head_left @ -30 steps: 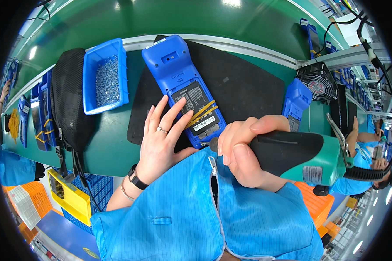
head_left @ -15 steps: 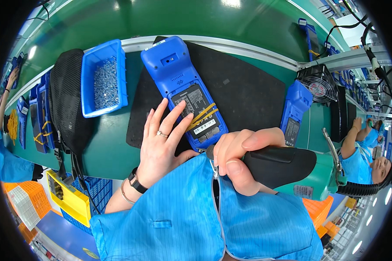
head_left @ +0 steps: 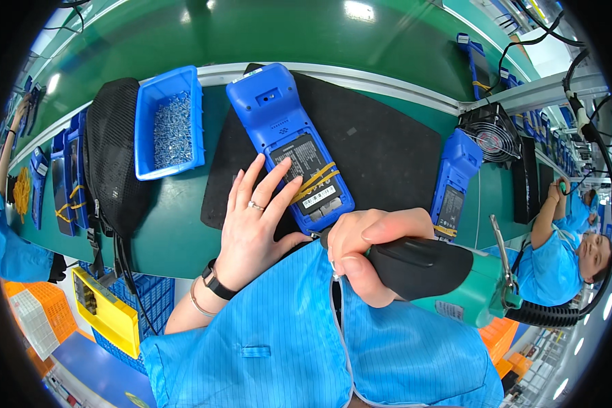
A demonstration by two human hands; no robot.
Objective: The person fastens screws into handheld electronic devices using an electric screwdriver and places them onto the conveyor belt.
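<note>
A blue handheld terminal (head_left: 268, 112) lies back side up, its top end pointing away from me. Its black battery (head_left: 297, 158) is bared, and a yellow rubber band (head_left: 314, 182) crosses it. My left hand (head_left: 251, 217) rests on the terminal with fingers stretched and spread, fingertips on the battery, thumb near the lower end. My right hand (head_left: 370, 255) is wrapped round a green and black electric screwdriver (head_left: 425, 268). The screwdriver's nose points at the terminal's near end; my fingers partly cover its tip, so I cannot tell whether it touches a screw.
A black mat (head_left: 381, 149) lies under the terminal. To the left stand a blue bin (head_left: 201, 136) of small screws and a black mesh bag (head_left: 109, 156). Another blue terminal (head_left: 457, 173) and a small fan (head_left: 491, 136) are to the right. A co-worker (head_left: 557, 251) sits at far right.
The screwdriver and my right hand have shifted slightly left and down. My left hand stays on the terminal. The whole view has shifted a little.
</note>
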